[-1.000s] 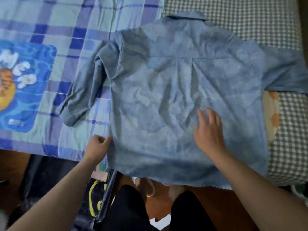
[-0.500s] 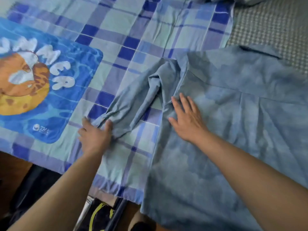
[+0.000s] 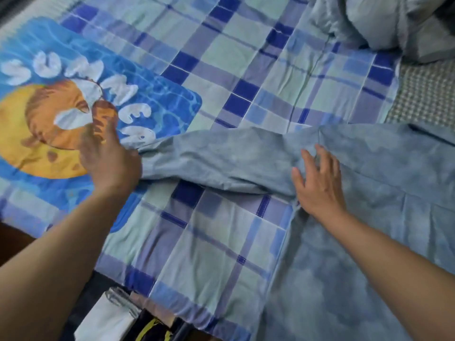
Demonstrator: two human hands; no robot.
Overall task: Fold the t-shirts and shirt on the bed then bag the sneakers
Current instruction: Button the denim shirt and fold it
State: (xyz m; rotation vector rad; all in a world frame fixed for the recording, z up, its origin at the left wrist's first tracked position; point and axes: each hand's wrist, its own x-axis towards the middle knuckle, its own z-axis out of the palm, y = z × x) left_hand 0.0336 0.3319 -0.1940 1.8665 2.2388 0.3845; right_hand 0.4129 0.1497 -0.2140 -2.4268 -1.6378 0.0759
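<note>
A light blue denim shirt (image 3: 369, 217) lies back-up on the bed, filling the right side of the view. Its left sleeve (image 3: 221, 161) stretches out flat to the left across the plaid sheet. My left hand (image 3: 110, 158), blurred, holds the cuff end of that sleeve over the blue printed patch. My right hand (image 3: 317, 183) presses flat with spread fingers on the shirt where the sleeve joins the shoulder. The collar edge (image 3: 428, 134) shows at the far right. No sneakers can be made out.
A blue plaid sheet (image 3: 246, 70) covers the bed, with a blue and orange print (image 3: 49, 119) at the left. Crumpled grey bedding (image 3: 381, 20) lies at the top right beside a checked mattress (image 3: 426, 94). Below the bed edge sit a white item (image 3: 108, 318) and a black-and-yellow one (image 3: 152, 331).
My left hand has pulled the sleeve cuff up and to the left, straightening the bunched sleeve. My right hand stays pressed near the shoulder. The view has shifted left.
</note>
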